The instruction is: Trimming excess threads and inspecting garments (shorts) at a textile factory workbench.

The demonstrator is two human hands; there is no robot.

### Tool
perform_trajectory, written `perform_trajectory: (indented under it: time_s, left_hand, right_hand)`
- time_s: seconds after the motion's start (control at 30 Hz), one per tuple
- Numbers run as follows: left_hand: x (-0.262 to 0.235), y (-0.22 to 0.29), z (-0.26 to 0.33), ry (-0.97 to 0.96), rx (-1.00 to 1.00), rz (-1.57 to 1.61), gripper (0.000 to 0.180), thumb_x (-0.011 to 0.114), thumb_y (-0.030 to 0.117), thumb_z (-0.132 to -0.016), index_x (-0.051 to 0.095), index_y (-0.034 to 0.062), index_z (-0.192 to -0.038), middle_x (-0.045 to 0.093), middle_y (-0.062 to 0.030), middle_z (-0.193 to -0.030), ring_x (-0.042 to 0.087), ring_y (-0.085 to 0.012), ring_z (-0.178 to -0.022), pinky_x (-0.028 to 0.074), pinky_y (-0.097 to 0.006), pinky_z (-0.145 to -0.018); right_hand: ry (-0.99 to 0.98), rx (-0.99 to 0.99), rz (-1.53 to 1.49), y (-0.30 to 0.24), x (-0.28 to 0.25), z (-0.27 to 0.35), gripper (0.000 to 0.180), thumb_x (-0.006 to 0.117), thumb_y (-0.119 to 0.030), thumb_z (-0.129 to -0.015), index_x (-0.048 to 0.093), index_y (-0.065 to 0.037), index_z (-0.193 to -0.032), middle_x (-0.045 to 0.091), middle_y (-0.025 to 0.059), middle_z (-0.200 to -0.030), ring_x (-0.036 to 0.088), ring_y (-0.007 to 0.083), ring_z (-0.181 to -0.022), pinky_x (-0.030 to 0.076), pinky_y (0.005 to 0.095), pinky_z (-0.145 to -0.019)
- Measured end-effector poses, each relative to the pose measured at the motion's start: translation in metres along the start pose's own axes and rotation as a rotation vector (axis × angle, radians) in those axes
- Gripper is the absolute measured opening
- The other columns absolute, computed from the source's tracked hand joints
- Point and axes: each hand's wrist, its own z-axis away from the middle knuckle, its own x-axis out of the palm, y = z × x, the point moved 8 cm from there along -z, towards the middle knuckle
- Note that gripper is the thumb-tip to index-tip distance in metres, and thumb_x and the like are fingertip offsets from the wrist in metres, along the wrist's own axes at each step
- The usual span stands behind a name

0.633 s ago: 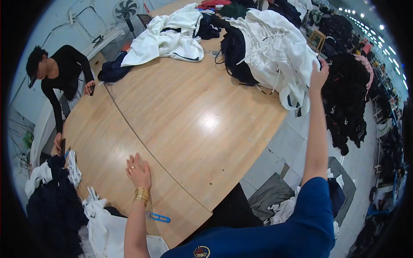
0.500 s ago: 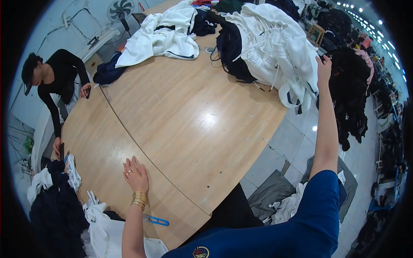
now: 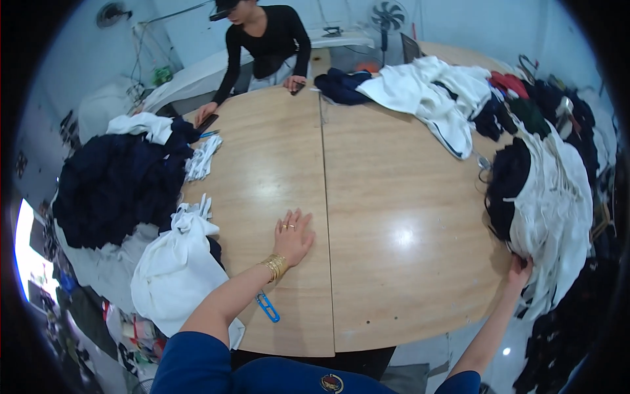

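My left hand [image 3: 294, 238] lies flat on the wooden table [image 3: 394, 282], fingers stretched and holding nothing. Just below its wrist is a small tool with a blue looped handle [image 3: 268, 307], which looks like thread snips, partly hidden by my forearm. Over at the table's right edge, my right hand [image 3: 520, 270] has its fingers closed at the lower edge of a white garment [image 3: 551, 203] with drawstrings. That garment is in a heap that hangs over the edge, with dark navy cloth [image 3: 508, 190] beside it. Part of the right fingers is hidden by the fabric.
White cloth [image 3: 177, 276] and a dark navy heap [image 3: 118, 190] sit on the left. Another white garment [image 3: 426, 92] lies at the far right. A person [image 3: 266, 46] in black stands across the table, one hand on a dark phone-like object [image 3: 208, 122]. A fan [image 3: 387, 16] stands behind.
My view has swung left, so the table and person appear farther right. My left hand stays flat on the table; my right hand remains at the white heap, now at its lower edge.
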Motion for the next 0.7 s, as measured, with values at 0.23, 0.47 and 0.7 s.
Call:
perform_trajectory:
  time_s: [0.23,0.47,0.7]
  left_hand:
    - [-0.015,-0.021,0.013,-0.006,-0.066,-0.052,0.055,0.043,0.042,-0.087,0.032,0.0189,-0.136,0.026,-0.0142,-0.142,0.019,-0.0313,-0.134,0.013,-0.050,-0.107]
    - [-0.015,-0.023,0.012,0.021,-0.049,-0.048,0.053,0.045,0.041,-0.087,0.034,0.0194,-0.135,0.028,-0.0140,-0.140,0.019,-0.0309,-0.134,0.012,-0.048,-0.108]
    - [-0.005,-0.004,0.004,0.004,-0.004,-0.018,0.055,0.042,0.042,-0.088,0.031,0.0176,-0.136,0.025,-0.0156,-0.142,0.018,-0.0330,-0.134,0.013,-0.053,-0.106]
  right_hand:
    - [0.045,0.093,-0.249,0.057,0.068,0.031,0.063,0.052,-0.033,-0.078,0.034,-0.012,-0.134,0.032,0.0124,-0.140,0.029,0.0340,-0.128,0.024,0.0547,-0.101]
    - [0.106,-0.134,-0.256,0.041,0.086,0.070,0.066,0.044,-0.045,-0.078,0.033,-0.014,-0.135,0.027,0.0127,-0.143,0.019,0.0336,-0.133,0.016,0.0613,-0.101]
    - [-0.065,-0.156,-0.086,-0.010,0.095,0.062,0.061,0.044,-0.045,-0.082,0.037,-0.015,-0.134,0.028,0.0109,-0.144,0.017,0.0341,-0.134,0.014,0.0604,-0.104]
